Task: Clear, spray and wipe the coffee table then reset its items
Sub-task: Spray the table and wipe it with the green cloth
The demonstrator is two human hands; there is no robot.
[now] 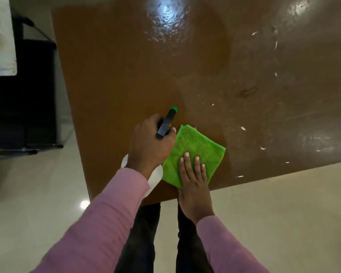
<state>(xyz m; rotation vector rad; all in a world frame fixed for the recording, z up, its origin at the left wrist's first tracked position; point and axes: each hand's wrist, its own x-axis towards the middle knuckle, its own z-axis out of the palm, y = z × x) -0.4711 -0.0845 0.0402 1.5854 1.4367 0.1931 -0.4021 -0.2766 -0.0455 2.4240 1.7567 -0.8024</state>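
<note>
Head view, and we start at our left hand (pixel 149 143), just below the middle of the frame: its fingers are wrapped around the neck of a spray bottle (pixel 166 123), gripping it closed. The bottle's dark trigger head points up and to the right, ending in a green nozzle, while its white body shows only in slivers beneath our wrist. Just to the right, our right hand (pixel 194 181) lies flat, fingers straight and close together, pressed palm-down on a folded green cloth (pixel 193 152). The fingertips rest on the cloth's lower half; the heel of the hand hangs over the table's near edge.

Both the cloth and the bottle sit near the lower left corner of the brown coffee table (pixel 126 66), which fills the upper and middle frame. Its surface is glossy, with bright reflections at upper centre and upper right, and small white flecks scattered across the right side. Pink sleeves (pixel 106 223) run down to the bottom of the frame, dark trousers between them. Pale floor tiles (pixel 283 213) surround the table, and dark furniture (pixel 22 105) stands at the left edge.
</note>
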